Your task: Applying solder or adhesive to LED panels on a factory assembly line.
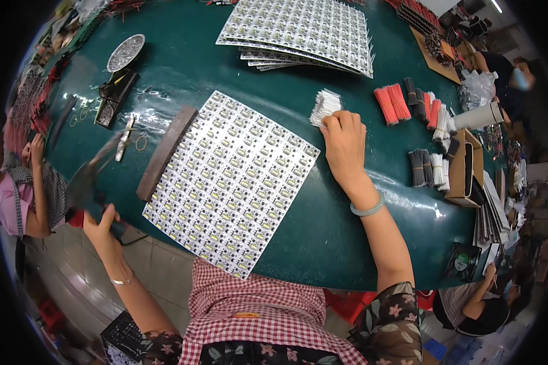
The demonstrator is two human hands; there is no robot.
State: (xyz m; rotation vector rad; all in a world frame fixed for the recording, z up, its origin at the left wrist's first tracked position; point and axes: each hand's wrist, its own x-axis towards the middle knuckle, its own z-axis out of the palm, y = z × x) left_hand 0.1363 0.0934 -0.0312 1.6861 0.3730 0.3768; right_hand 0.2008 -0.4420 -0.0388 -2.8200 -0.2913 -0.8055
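My right hand (345,143) reaches over the green table with its fingertips closed on the edge of a small pile of short white wires (326,103). At the table's left front edge my left hand (103,228) is wrapped round a dark, motion-blurred tool (86,185) that looks like a soldering gun, with a red part beside the fingers. Between the hands lies a white circuit board panel (231,182), turned at an angle, with rows of small components. Its left edge rests against a brown bar (167,152). The near corner overhangs the table edge.
A stack of similar panels (298,36) lies at the back. On the right are red wire bundles (393,104), grey and white bundles (429,169) and a cardboard box (466,164). At the left stand a metal dish (126,53) and a black holder (115,97). Other people sit on both sides.
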